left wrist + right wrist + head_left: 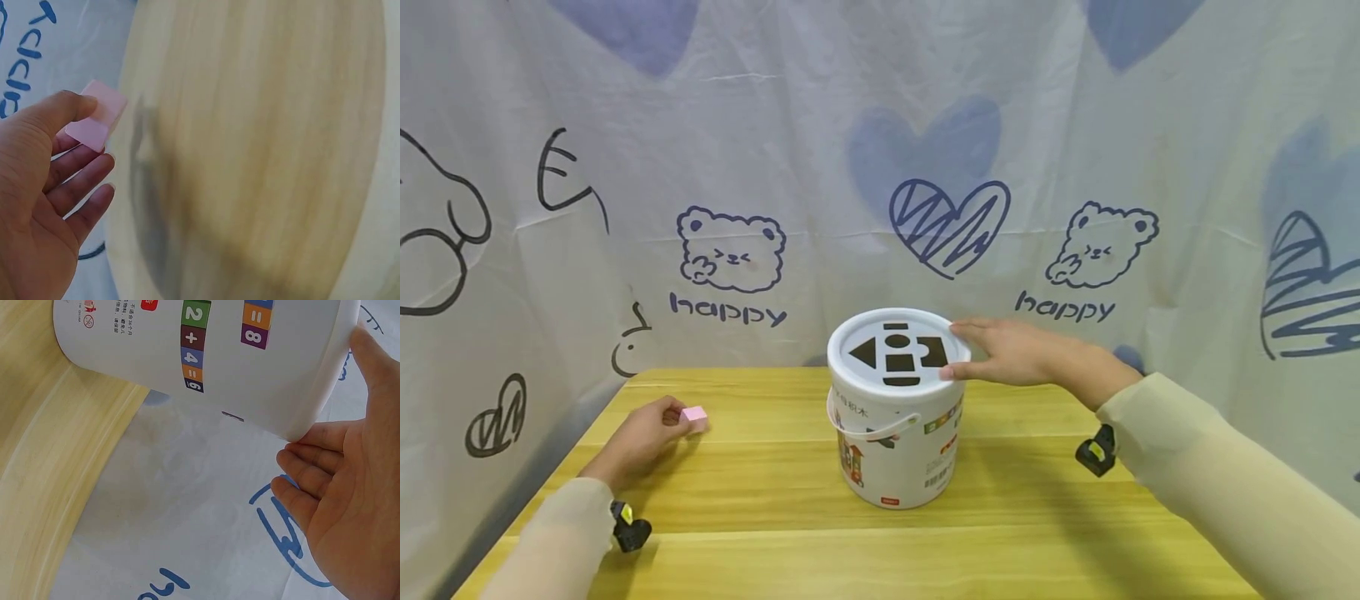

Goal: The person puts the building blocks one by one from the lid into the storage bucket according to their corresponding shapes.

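A pink block (694,417) is pinched between the thumb and fingers of my left hand (651,437), on the left side over the table. In the left wrist view the thumb lies across the face of this block (99,119), and the other fingers curve loosely below. My right hand (1011,350) touches the right edge of a white bucket's lid (850,379), thumb toward the near side and fingers toward the far side. Cut through the lid are several shaped holes, including a triangle, a circle and a square. The bucket (219,337) stands upright, its printed number tiles showing in the right wrist view.
The wooden table (745,500) has yellowish boards and carries the bucket near its middle. Behind it hangs a pale curtain (820,167) with hearts and bear drawings. A thin white handle (872,433) hangs down the bucket's front.
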Demonstrator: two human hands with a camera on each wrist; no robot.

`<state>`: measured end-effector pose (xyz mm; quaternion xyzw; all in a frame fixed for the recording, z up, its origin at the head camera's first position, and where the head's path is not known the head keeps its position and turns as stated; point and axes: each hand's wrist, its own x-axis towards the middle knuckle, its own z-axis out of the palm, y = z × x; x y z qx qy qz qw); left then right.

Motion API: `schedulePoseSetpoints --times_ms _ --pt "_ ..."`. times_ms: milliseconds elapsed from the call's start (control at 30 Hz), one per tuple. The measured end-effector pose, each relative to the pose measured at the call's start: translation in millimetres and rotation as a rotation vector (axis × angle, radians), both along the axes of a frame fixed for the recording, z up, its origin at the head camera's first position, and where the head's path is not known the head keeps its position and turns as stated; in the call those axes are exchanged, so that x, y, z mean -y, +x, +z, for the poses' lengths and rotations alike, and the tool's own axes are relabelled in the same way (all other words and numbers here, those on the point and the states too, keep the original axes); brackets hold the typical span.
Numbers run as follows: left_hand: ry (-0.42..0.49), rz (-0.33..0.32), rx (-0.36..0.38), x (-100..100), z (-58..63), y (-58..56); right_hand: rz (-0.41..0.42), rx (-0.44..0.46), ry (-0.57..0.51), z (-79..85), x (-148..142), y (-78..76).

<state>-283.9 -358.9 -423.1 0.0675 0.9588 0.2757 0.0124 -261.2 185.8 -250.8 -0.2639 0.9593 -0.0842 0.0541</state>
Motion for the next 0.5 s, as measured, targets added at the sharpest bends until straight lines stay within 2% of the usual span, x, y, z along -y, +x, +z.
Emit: schedulePoseSetpoints --times_ms 100,300,500 --pt "0.0 -0.027 -0.032 -3.8 5.1 -1.0 -0.006 0.002 -0.001 -0.7 -0.3 -0.3" --pt "-0.06 -0.072 -0.099 -9.9 17.3 -4.8 -0.015 0.007 -0.004 -1.6 -0.5 -0.9" --pt "-0.086 -0.141 -0.153 -21.1 36.2 -6.7 -0.014 0.003 -0.005 -2.1 -0.7 -1.4"
